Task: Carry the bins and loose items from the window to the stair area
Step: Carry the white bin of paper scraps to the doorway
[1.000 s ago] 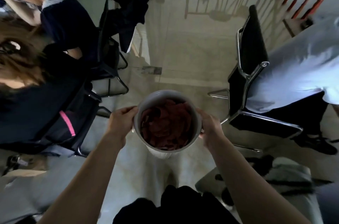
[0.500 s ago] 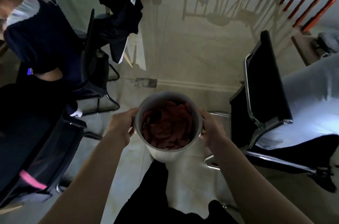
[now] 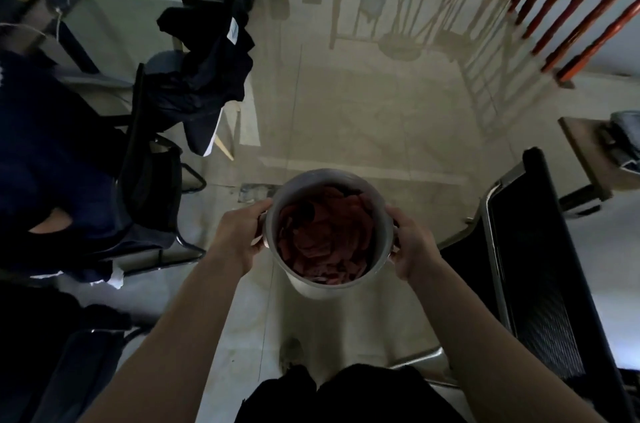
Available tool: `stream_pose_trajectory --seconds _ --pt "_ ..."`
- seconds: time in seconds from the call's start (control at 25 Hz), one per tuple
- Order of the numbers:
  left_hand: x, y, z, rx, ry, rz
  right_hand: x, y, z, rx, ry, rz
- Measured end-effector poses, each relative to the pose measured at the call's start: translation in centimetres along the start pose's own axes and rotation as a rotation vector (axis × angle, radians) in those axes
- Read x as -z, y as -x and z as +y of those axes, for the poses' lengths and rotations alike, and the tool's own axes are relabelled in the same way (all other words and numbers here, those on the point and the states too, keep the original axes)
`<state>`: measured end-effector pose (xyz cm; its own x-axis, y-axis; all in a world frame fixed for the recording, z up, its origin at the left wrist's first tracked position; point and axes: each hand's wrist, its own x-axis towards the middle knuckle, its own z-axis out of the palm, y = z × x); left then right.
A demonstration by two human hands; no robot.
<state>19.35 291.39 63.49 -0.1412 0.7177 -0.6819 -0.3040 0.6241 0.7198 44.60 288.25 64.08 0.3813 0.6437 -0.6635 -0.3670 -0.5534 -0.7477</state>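
Round white bin (image 3: pixel 311 287) hangs upright between both sets of fingers, off the floor. Left hand (image 3: pixel 239 235) curls round its left rim and right hand (image 3: pixel 412 246) grips the right rim, both equally near. It is full of dark red flat pieces (image 3: pixel 325 235). The red stair railing (image 3: pixel 571 17) is ahead-right, well apart.

A black mesh-backed office chair with chrome frame (image 3: pixel 540 284) stands just right of the grip. Left of the grip, a seated person in dark blue clothing (image 3: pixel 41 145) occupies a black chair (image 3: pixel 145 159). Ahead-left, a black garment (image 3: pixel 204 76) hangs draped. A red metal railing (image 3: pixel 571 7) stands far ahead-right.
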Motion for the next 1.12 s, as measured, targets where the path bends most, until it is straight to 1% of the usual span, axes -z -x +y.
stream_pose_trajectory --seconds 0.28,0.44,0.56,0.72,0.88,1.12 --pt "-6.1 -9.2 7.2 -0.003 -0.019 0.013 -4.8 -9.4 -7.7 0.01 -0.026 -0.007" --pt "-11.8 -14.9 12.1 -0.032 -0.041 0.052 -7.1 -16.9 -13.5 -0.013 -0.033 -0.046" --pt "-16.7 -18.9 16.0 -0.041 -0.038 0.091 -8.4 -22.4 -18.6 -0.069 -0.033 -0.067" --pt "-22.2 -24.0 20.2 -0.065 -0.026 0.097 -9.8 -29.4 -24.4 -0.112 0.007 -0.117" --pt "-26.0 -28.9 23.5 -0.058 -0.047 0.096 -11.2 -35.3 -28.4 -0.146 0.058 -0.157" --pt "-30.6 -36.7 28.8 -0.032 -0.044 0.09 -15.2 -43.2 -33.9 -0.171 0.096 -0.152"
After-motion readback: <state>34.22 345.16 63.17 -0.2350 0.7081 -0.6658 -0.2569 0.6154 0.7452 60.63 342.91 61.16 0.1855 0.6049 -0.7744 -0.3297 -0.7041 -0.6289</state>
